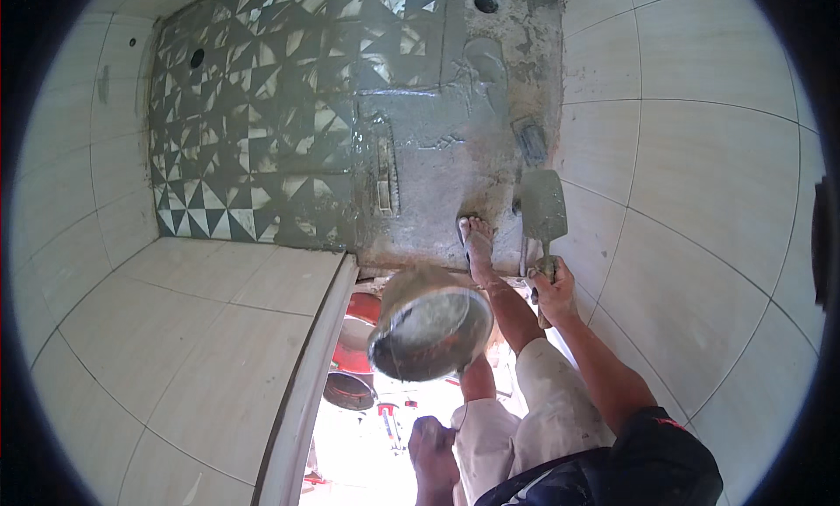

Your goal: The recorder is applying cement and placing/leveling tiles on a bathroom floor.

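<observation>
My right hand [555, 289] grips the handle of a trowel [544, 204], its wide flat blade coated in grey mortar and held near the right wall. A round bucket [398, 292] with wet grey residue inside is tipped in front of my legs, its mouth toward me; it looks slightly blurred. Close below the bucket, my left hand [433, 445] has its fingers curled. No handle shows between that hand and the bucket, so I cannot tell whether it holds it. Ahead lies a bare cement floor [437, 169] with wet mortar [486, 77] spread at its far end.
Patterned grey-and-white tiles [254, 130] smeared with cement cover the left floor. A long narrow bar [383, 174] lies beside them. A dark block [529, 143] is near the right wall [691, 182]. Red tubs [354, 353] and a dark bucket [349, 390] stand beyond the door frame [306, 379].
</observation>
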`<act>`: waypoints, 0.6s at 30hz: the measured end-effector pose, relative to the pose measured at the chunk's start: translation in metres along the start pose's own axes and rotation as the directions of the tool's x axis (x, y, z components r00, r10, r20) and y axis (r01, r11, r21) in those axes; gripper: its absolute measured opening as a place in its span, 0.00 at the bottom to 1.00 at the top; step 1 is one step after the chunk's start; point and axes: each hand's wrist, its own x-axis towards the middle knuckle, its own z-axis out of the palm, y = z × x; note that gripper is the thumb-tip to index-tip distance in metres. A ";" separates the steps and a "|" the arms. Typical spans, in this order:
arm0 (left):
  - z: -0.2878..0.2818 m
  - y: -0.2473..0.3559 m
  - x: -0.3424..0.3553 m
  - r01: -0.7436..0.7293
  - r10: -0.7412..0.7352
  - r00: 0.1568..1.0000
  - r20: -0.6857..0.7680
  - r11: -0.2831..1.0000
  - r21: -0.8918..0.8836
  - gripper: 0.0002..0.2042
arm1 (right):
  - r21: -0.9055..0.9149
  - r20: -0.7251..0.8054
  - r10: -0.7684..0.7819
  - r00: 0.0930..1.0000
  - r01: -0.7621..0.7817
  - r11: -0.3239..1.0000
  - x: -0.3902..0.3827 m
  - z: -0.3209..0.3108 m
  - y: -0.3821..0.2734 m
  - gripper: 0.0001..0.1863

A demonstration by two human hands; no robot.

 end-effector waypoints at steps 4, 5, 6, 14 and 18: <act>0.077 0.078 0.088 0.129 -0.136 0.990 0.034 0.793 -0.596 0.11 | -0.014 -0.099 -0.021 0.995 0.020 1.000 0.014 -0.016 -0.009 0.13; 0.087 0.084 0.112 0.096 -0.071 0.995 0.065 0.767 -0.635 0.12 | 0.001 -0.050 0.016 0.999 -0.016 1.000 0.012 -0.020 -0.025 0.15; 0.103 0.097 0.134 0.170 -0.121 0.985 0.120 0.721 -0.672 0.11 | 0.003 -0.065 0.014 0.998 -0.013 1.000 0.019 -0.030 -0.025 0.15; 0.193 0.130 0.255 0.174 -0.080 0.983 0.167 0.706 -0.687 0.10 | -0.354 -0.008 -0.054 0.998 0.048 0.934 0.058 -0.051 -0.016 0.23; 0.218 0.135 0.280 0.187 -0.088 0.980 0.177 0.705 -0.685 0.13 | -0.478 0.021 -0.067 0.998 0.069 0.876 0.072 -0.048 -0.029 0.25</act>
